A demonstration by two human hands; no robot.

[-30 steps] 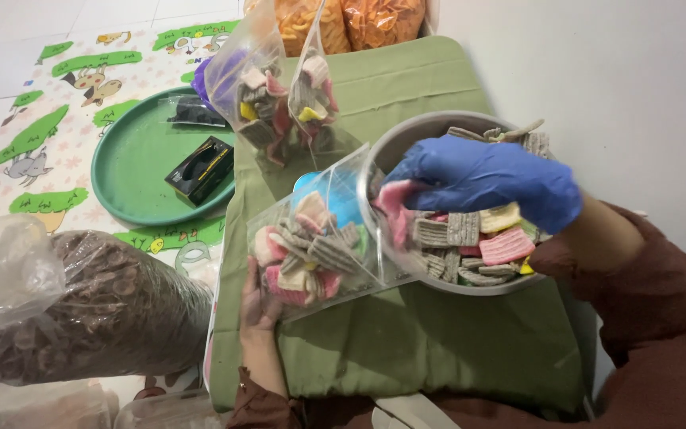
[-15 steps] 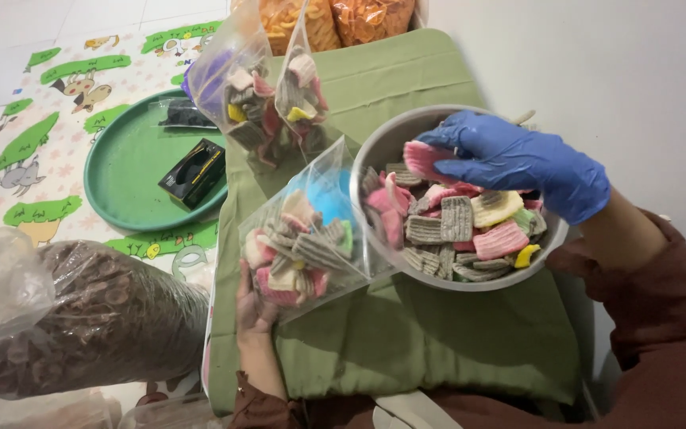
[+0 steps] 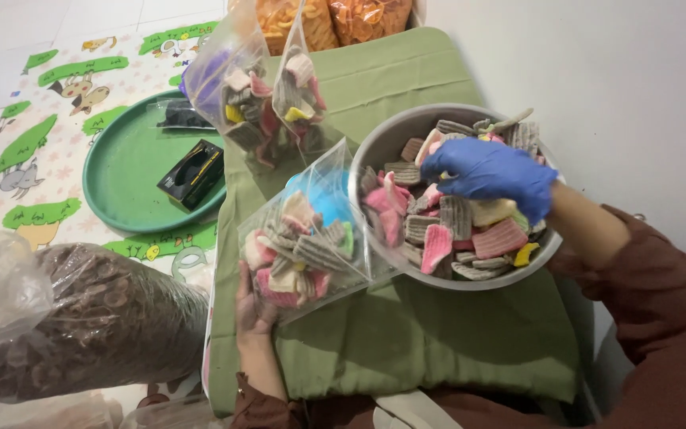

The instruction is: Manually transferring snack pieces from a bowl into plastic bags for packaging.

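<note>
Matt metal bowl (image 3: 383, 147); glossy clear plastic bag (image 3: 335, 171).

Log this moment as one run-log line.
left hand: holds clear bag of ridged crackers, mouth at bowl | right hand: blue glove, in metal bowl on crackers | under: green cloth

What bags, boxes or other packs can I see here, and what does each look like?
Clear bag, held by the left hand beside the bowl: grey, pink and yellow ridged crackers inside.
Two filled clear bags, behind it on the green cushion: same crackers.
Big clear sack, lower left: brown snacks.
Orange snack bags, top edge.
Small black box, on the green tray.
</note>
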